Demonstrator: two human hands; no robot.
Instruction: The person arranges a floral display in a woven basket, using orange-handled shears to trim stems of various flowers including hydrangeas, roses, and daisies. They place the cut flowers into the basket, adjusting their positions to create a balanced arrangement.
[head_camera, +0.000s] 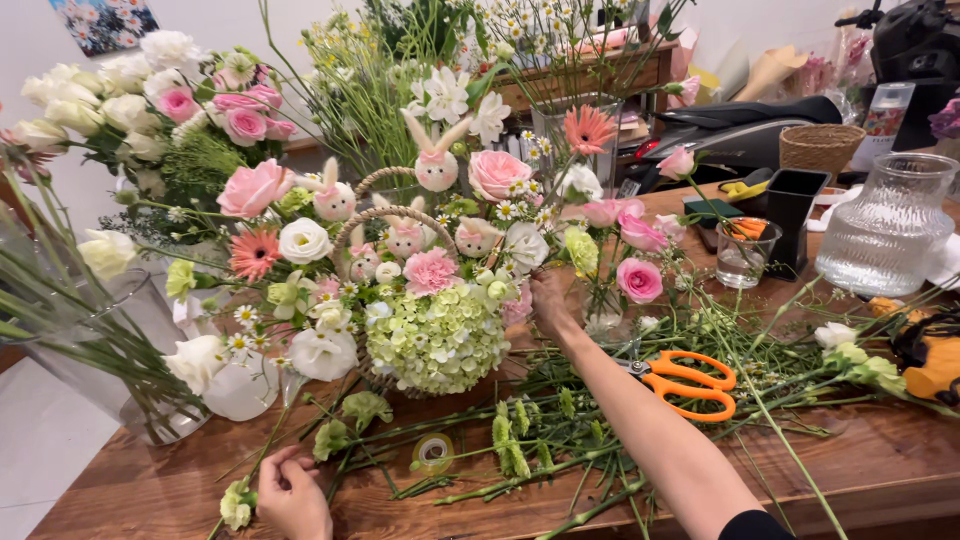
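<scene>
Fingers of my left hand (292, 492) curl loosely on the wooden table (880, 470), closed around a green stem whose pale bud (236, 505) lies just left of them. Beyond those fingers, a small roll of clear tape (432, 452) sits among cut stems (560, 430). My right hand (550, 300) reaches further in, fingertips pressed into the flower basket (400, 290); whether they pinch a stem I cannot tell, as blooms hide them. Just left of those fingertips sits the green hydrangea (436, 340), with pink roses and small rabbit figures above it. Right of my forearm, orange-handled scissors (690, 382) lie on the stems. Farther right stand a small glass (745, 252), a black box (795, 200) and a ribbed glass jug (885, 222). Far left, a clear vase (90, 370) holds white flowers.
</scene>
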